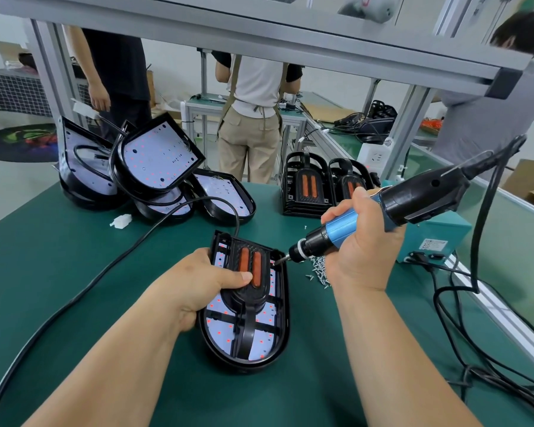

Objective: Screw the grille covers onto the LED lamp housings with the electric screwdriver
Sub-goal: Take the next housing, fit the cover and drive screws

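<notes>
A head-worn camera looks down at a green desk [74, 272] where a person works with two bare hands.

A black, D-shaped LED lamp housing [248, 369] lies flat on the desk in front of the person, its white LED board dotted with red points. A black grille cover [248, 318] with two orange strips sits on top of it.

The left hand [198, 282] grips the housing's left edge. Its fingers curl under the rim and its thumb presses down on the cover just beside the orange strips.

The right hand [361, 241] is wrapped around the blue barrel of an electric screwdriver [413, 204], which is held at a slant. The bit tip touches the cover's upper right corner. The tool's black cord rises from its rear end and loops down to the right.

A small pile of silver screws [319, 269] lies on the desk just right of the housing, below the screwdriver. A teal power box [438, 241] stands further right.

Two stacks of spare grille covers [305, 186] stand at the far side of the desk. To their left is a heap of uncovered lamp housings [154, 161], some tilted up on edge. A white connector [121, 220] lies near the heap. A black power cable [90, 288] runs across the desk from the lower left to the top of the held housing.

Beyond the desk, three people stand at other benches.
</notes>
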A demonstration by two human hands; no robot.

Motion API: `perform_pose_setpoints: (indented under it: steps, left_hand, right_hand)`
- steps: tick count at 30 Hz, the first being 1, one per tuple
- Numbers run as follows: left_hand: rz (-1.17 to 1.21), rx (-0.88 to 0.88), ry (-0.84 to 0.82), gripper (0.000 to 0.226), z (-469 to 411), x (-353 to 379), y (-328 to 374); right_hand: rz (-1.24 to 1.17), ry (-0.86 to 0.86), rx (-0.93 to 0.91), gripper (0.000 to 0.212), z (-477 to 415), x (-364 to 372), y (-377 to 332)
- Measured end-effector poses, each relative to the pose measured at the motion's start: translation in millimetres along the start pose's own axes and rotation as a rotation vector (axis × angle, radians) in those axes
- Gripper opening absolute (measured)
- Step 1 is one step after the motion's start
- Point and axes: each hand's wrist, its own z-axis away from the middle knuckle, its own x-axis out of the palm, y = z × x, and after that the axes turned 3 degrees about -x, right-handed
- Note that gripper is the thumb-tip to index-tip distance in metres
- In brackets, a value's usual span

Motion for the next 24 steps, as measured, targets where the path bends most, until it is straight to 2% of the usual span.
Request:
perform_pose_setpoints:
  steps: [14,24]
  left_hand:
    - [-0.006,-0.002,-0.006,0.015,-1.7,-0.5,-1.5]
    - [-0.014,-0.002,-0.006,0.018,-2.5,-0.4,-1.3]
  right_hand:
    - [0.016,-0.020,-0.008,0.014,-1.2,-2.7,-0.3]
    - [0.034,-0.120,-0.015,0.014,-0.5,4.2,-0.8]
